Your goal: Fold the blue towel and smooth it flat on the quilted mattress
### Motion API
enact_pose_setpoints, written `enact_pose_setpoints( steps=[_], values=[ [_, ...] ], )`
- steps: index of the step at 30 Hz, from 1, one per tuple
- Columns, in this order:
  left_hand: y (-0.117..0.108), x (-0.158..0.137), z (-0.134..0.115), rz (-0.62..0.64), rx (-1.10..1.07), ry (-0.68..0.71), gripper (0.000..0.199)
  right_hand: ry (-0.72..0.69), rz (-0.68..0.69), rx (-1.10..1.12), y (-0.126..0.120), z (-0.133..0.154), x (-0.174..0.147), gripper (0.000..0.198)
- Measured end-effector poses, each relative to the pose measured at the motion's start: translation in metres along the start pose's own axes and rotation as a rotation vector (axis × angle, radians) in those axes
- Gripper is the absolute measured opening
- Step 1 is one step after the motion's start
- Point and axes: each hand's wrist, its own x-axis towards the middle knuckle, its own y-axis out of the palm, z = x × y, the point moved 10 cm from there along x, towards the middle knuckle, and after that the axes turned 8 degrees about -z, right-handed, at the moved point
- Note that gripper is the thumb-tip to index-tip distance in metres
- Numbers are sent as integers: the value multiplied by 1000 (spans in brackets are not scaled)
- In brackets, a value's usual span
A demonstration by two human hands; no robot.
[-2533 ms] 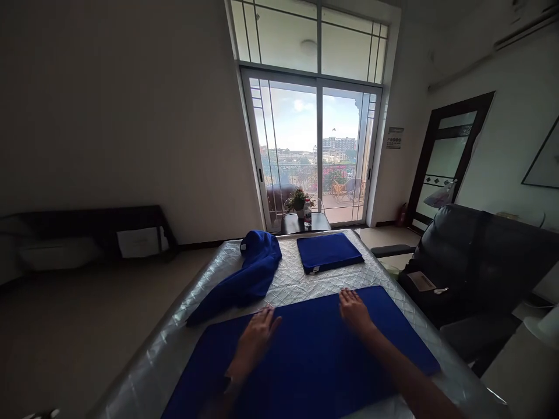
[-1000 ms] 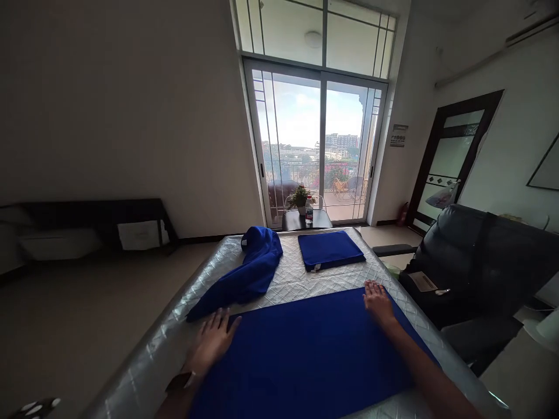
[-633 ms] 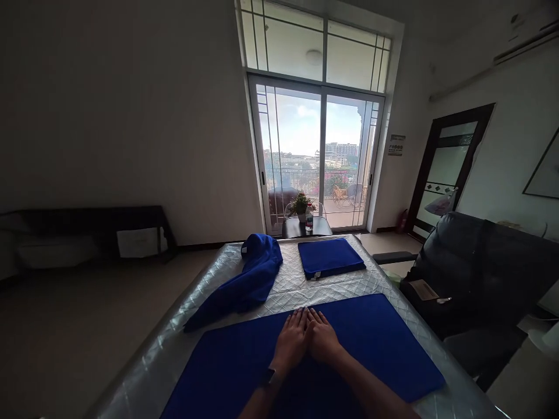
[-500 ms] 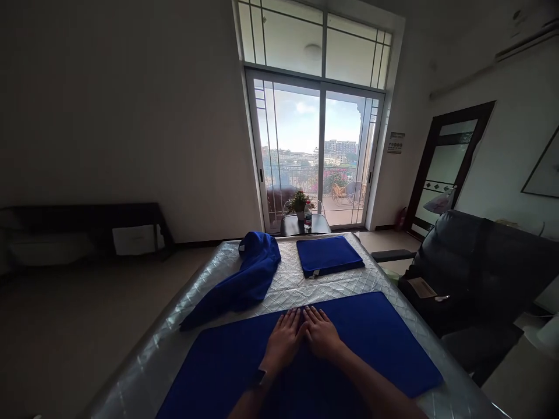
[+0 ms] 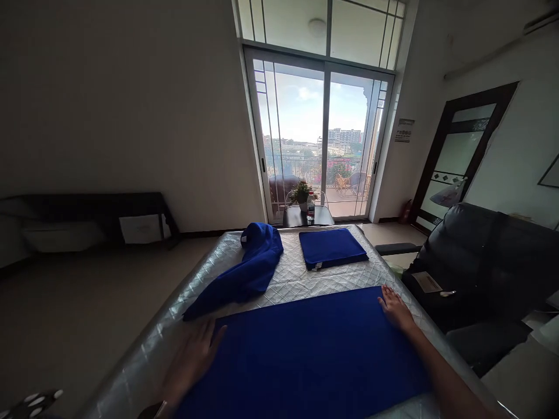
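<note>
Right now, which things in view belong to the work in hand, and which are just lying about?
In the work:
spread blue cloth, left hand and right hand at its edges
quilted surface beneath it
probably, crumpled blue cloth and folded blue cloth

Apparently just lying about:
potted plant
bottle
card on black chair

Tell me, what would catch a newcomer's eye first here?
Probably the bright glass doors across the room. Next, the flat blue cloth in front, left hand by its left edge, right hand at its far right corner. Beyond it lie a rumpled blue cloth, left, and a folded one, right.
</note>
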Motion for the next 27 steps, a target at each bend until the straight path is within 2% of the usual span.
enact_pose_setpoints(
  steps=[4,7,9,11,13,14,15,17,19,22,25,27],
  values=[
    [-8,-1,-6,58,-81,-58,74,-39,25,-5,-5,2,4,65],
    [-21,3,-30,0,-124,-51,75,-113,65,16,-4,26,5,60],
    [-26,5,-70,-45,-159,25,72,-192,92,44,1,61,-4,56],
    [-27,3,-131,-61,-223,181,66,-304,131,99,10,112,-22,55],
    [-28,-6,-199,-84,-303,370,62,-460,225,222,25,170,-49,58],
    [-26,-10,-225,-91,-320,416,59,-503,272,270,32,192,-62,59],
    [-24,-14,-248,-93,-336,462,56,-535,318,306,40,210,-73,60],
    [-17,-21,-279,-91,-352,509,53,-568,378,336,53,231,-87,62],
    [-10,-24,-291,-92,-362,519,53,-580,399,340,62,237,-93,63],
    [-2,-22,-289,-94,-374,481,55,-583,403,346,67,235,-94,63],
    [4,-18,-278,-74,-383,443,56,-567,414,350,66,228,-91,63],
    [9,-13,-257,-57,-360,412,57,-536,423,335,62,213,-84,64]
  ],
)
